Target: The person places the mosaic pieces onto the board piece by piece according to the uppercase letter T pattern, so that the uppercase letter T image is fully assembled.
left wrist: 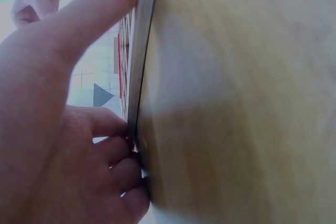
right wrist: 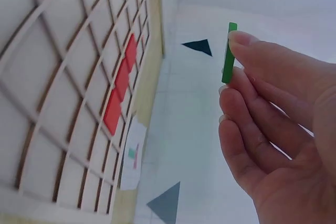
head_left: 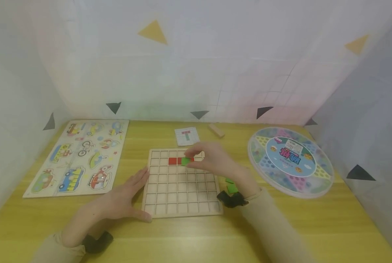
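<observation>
Beyond the board (head_left: 172, 188), 1 card (head_left: 183, 138)

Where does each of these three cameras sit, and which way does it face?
Head: worn on the head, facing forward and down at the board; left hand, right hand and both sleeves show.
Left wrist: worn there, looking along the table at the board's edge; the left hand shows large.
Right wrist: worn there, looking across the board toward the wall; the right hand shows, pinching a green tile.
Head and right wrist both show this tile and red tiles.
</observation>
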Demonstrator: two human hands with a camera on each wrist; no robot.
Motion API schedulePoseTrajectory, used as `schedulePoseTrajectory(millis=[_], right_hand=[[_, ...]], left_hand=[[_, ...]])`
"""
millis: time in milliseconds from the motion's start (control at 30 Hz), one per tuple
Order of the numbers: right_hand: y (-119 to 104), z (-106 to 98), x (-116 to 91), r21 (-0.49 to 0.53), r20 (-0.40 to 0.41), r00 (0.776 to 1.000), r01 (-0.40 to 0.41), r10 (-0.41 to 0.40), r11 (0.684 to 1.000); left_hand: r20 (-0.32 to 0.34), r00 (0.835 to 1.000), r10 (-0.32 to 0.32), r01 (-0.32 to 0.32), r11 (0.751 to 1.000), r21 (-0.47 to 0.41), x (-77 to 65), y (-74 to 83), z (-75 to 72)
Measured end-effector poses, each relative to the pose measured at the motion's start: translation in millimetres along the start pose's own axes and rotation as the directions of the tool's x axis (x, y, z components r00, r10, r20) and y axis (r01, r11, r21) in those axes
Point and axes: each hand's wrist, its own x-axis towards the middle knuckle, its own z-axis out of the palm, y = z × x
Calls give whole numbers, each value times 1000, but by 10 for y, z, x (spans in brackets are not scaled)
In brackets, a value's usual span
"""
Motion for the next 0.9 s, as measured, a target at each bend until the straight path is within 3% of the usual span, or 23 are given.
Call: schedulePoseTrajectory(millis=[200, 533, 900], right_hand=[[-31, 40, 27, 62, -3, 1000, -10, 10, 998], [93, 165, 80, 78, 14, 1000, -23, 22, 997], [70, 321, 133, 62, 29, 999, -30, 29, 998]], left_hand=[[6, 1000, -3, 3, 1000, -3, 3, 13, 4], [9, 1000, -4, 4, 1000, 1, 23, 6, 13], [7, 1000, -8, 8, 1000, 8, 7, -9, 10]])
